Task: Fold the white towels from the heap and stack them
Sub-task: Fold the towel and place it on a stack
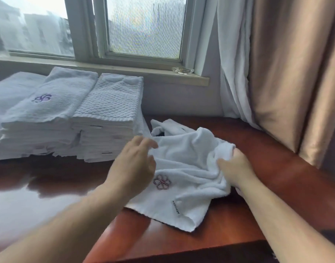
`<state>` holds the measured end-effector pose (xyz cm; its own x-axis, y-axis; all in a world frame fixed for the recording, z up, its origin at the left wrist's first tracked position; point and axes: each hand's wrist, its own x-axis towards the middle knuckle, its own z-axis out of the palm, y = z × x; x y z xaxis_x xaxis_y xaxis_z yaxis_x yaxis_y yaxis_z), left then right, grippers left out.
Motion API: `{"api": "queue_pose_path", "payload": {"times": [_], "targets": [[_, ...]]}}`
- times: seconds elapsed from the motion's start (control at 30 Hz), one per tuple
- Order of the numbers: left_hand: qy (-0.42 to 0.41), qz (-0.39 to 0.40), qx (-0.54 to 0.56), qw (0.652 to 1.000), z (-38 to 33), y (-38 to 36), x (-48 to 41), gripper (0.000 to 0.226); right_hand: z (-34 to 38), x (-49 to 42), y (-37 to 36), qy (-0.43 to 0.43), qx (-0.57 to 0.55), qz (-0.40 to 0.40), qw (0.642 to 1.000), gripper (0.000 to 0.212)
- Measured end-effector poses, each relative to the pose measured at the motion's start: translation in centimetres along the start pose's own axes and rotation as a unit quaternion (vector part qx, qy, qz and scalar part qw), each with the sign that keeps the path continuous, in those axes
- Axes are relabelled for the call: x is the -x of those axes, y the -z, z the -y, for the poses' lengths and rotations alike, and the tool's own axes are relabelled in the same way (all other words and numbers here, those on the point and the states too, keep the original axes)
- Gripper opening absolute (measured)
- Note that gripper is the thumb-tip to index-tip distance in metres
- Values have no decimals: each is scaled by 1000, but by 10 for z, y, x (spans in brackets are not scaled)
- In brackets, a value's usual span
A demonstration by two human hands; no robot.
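Rightward, the right hand (pixel 233 169) clenched a bunched fold of the crumpled white terry towel with a pink embroidered flower (pixel 183 158), which lay on the glossy reddish-brown wooden table (pixel 229 224). The left hand (pixel 132 168), fingers loosely spread, was over the towel's left edge; whether it touched was unclear. Stacks of folded white towels (pixel 105 118) stood just left of it.

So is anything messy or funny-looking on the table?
Only the loose towel with the pink flower: it lies crumpled on the wooden table, one end bunched in the right hand, while the left hand hovers open. The folded stacks beside it look tidy, apart from slightly ragged bottom edges.
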<state>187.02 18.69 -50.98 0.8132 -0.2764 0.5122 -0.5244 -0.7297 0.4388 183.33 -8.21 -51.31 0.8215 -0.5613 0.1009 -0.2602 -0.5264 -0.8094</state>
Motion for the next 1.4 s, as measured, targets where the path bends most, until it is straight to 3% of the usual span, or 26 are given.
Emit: {"api": "queue_pose_path", "payload": {"times": [0.1,0.17,0.2,0.27,0.33,0.37,0.4,0.5,0.57,0.63,0.73,0.8,0.9,0.93,1.0,1.07,1.2,1.23,1.33,1.4], "targets": [[63,106,54,991,-26,-15,1,23,14,34,9,58,117,225,966,20],[116,184,72,973,-32,-23,-2,34,24,45,23,39,139,341,929,27],[133,202,74,967,-32,-27,-2,41,27,43,30,30,134,331,933,39],[143,217,32,965,-29,-34,4,53,27,29,40,58,160,162,972,52],[92,253,-54,962,-24,-41,18,62,24,11,41,119,194,-17,974,41],[52,272,-85,957,-21,-45,26,67,22,3,36,155,185,-32,970,27],[12,288,-105,952,-16,-47,31,72,21,-3,28,184,171,2,968,14],[-98,346,-131,924,4,-43,32,75,14,-18,-2,239,134,165,948,45],[-130,386,-122,905,18,-34,28,70,8,-20,-16,227,109,222,942,52],[-116,408,-104,900,29,-27,24,72,-3,-23,-19,179,109,249,946,43],[-46,412,-114,903,33,-28,14,77,-16,-27,-10,158,304,162,926,53],[32,387,-117,914,25,-37,8,66,-15,-28,4,101,461,75,878,53],[107,287,-138,942,4,-56,5,60,-24,-32,28,10,611,68,789,41],[108,250,-141,952,-2,-61,7,60,-31,-34,36,0,621,72,781,39],[68,201,-135,968,-8,-67,12,64,-47,-36,46,5,559,89,825,40],[-2,211,-118,970,-5,-68,15,65,-61,-36,51,-33,461,114,880,62],[-82,300,-124,942,4,-58,16,69,-67,-56,52,-211,423,64,879,98],[-91,310,-127,938,5,-56,16,70,-62,-59,46,-203,430,62,878,95],[-109,330,-140,927,9,-53,17,72,-47,-56,15,-3,433,136,891,78],[-115,338,-145,923,12,-54,16,74,-45,-48,4,30,419,149,895,78]]}}
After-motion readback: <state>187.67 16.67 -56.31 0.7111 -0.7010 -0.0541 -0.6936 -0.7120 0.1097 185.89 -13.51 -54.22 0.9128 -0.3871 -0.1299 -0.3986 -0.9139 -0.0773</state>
